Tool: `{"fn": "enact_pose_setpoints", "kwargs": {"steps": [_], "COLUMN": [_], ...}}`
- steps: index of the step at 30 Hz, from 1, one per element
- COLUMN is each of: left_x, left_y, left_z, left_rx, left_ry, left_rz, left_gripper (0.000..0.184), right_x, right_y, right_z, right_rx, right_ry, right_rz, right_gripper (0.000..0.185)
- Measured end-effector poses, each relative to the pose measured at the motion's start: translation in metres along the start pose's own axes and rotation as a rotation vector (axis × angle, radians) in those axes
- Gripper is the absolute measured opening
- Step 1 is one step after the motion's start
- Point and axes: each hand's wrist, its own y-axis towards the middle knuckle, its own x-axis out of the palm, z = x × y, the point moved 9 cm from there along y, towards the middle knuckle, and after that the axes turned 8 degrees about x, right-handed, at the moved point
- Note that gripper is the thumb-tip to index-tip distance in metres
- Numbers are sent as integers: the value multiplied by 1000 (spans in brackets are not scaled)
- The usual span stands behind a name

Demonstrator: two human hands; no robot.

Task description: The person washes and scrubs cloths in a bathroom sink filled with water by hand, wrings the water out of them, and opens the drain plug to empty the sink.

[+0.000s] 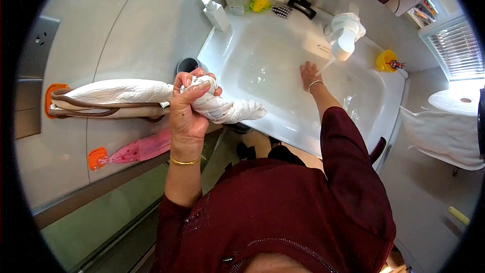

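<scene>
Wrapped round a twisted white cloth, my left hand is closed above the left front edge of the sink. The cloth's free end points right over the white rim. My right hand is inside the basin, fingers spread, under or beside the thin stream of water from the faucet. It appears to hold nothing. Water lies in the white basin.
Soap bottles, a yellow toy and a black hair clip line the back rim. A yellow cup stands right. Towels hang left; a paper roll is at right.
</scene>
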Motion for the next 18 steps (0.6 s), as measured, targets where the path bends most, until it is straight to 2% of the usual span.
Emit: {"fn": "enact_pose_setpoints", "kwargs": {"steps": [2, 5, 8, 11, 14, 17, 18], "left_x": [0, -1, -1, 2, 3, 2, -1], "left_y": [1, 1, 0, -1, -3, -3, -3], "left_z": [-1, -1, -1, 1, 5, 4, 4], "left_rx": [-7, 0, -2, 5, 3, -1, -3], "left_ry": [-2, 1, -4, -9, 0, -20, -18], "left_rz": [0, 1, 4, -18, 0, -26, -23], "left_gripper": [30, 30, 30, 30, 30, 30, 30], "right_x": [-23, -52, -35, -7, 13, 31, 38], "right_y": [-12, -33, -24, -8, 13, 33, 37], "right_z": [1, 9, 23, 28, 29, 23, 21], "right_rx": [50, 314, 529, 599, 497, 444, 437], "right_ry": [-35, 198, 300, 450, 325, 110, 75], "right_rz": [43, -166, -177, -160, -194, -92, -159], "right_gripper": [55, 62, 63, 53, 41, 33, 36]}}
